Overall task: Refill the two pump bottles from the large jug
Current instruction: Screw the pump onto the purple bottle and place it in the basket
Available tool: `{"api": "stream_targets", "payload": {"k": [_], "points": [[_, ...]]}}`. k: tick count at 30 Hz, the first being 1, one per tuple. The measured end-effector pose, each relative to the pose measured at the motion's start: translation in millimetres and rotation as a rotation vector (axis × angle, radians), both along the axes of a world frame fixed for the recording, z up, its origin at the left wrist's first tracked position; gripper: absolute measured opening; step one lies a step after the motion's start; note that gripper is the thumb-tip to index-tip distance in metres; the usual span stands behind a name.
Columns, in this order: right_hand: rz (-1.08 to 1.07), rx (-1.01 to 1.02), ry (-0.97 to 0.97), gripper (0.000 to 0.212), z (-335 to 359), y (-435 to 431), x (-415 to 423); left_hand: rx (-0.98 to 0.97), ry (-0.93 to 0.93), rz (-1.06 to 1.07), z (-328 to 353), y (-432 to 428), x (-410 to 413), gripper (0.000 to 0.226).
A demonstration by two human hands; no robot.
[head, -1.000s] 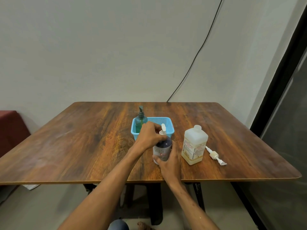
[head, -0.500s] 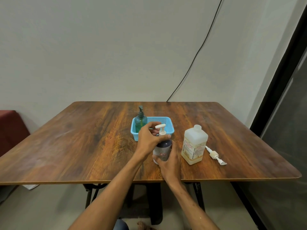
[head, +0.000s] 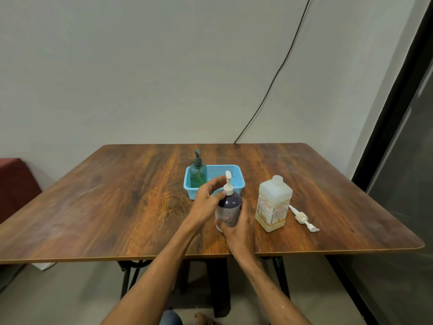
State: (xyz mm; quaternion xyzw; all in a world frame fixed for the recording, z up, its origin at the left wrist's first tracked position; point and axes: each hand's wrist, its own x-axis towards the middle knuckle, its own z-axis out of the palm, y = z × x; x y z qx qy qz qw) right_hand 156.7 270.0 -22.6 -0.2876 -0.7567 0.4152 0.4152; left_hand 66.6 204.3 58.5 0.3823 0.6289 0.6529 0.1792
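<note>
Pinching pump collar [head: 228, 190] with left hand [head: 207, 195]; right hand [head: 237, 228] grips dark bottle [head: 228, 206]; weak hold may tip it.

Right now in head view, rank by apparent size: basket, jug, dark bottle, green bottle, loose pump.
1. basket and jug: about alike, can't rank.
2. dark bottle, nearest, partly covered.
3. green bottle, farther back.
4. loose pump.

Soft, even light is spreading over the pale wall [head: 140, 66] and laying a dull sheen on the left of the table [head: 93, 207], while shade is lying beneath it. The wide lens is bowing the table's edges, and fine print on the large jug [head: 274, 207] is blurring.
</note>
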Motion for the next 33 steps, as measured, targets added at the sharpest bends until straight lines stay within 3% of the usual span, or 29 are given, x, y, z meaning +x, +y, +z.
{"api": "stream_targets", "payload": {"k": [4,8,11,14,16,20,24,28,33], "points": [[-0.008,0.0,-0.021,0.086,-2,1,-1,0.06,0.103,0.275,-9,11,11,0.027],[-0.017,0.015,-0.025,0.088,-5,1,-2,0.06,0.225,0.321,-9,17,14,0.026],[-0.02,-0.005,0.007,0.082,-4,2,-4,0.038,0.239,0.228,-6,15,8,0.015],[-0.01,0.0,0.006,0.08,-3,2,-3,-0.022,0.178,0.023,-4,8,2,0.02],[-0.001,0.005,0.001,0.08,-3,1,-2,-0.037,0.109,-0.002,-7,6,2,0.023],[-0.003,0.002,0.006,0.082,-2,1,-2,0.089,0.146,0.353,-18,10,11,0.03],[-0.003,0.008,0.004,0.082,-2,1,-1,0.11,0.163,0.411,-15,13,18,0.03],[-0.006,-0.001,0.02,0.078,-1,0,-2,0.054,0.208,0.293,-13,8,10,0.022],[0.013,-0.008,0.017,0.082,-2,0,-1,-0.012,0.091,0.129,-13,2,7,0.026]]}}
